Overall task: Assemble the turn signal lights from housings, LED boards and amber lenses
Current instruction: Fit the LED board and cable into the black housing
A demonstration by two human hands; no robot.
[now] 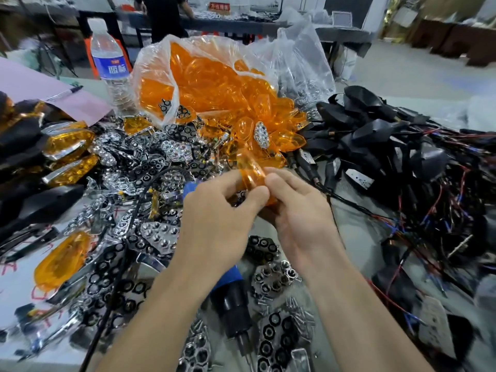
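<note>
Holding amber lens (251, 170) between both hands, over the parts pile, near side of lens bag (204, 76).
Pinched at low end by left hand (220, 213) and right hand (298, 213), long axis pointing up and away; black housings (375, 130) off right, nearer right hand.

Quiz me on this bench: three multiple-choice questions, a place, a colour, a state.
1. Where is the heap of wired black housings? A. at the right B. in a bag C. on the floor
2. What colour is the water bottle label? A. red B. blue C. green
3. What are the left hand and right hand doing? A. resting empty B. writing C. holding one amber lens together
1 A, wires sprawl at the right; 2 B, the band is blue; 3 C, both hands grip it.
</note>
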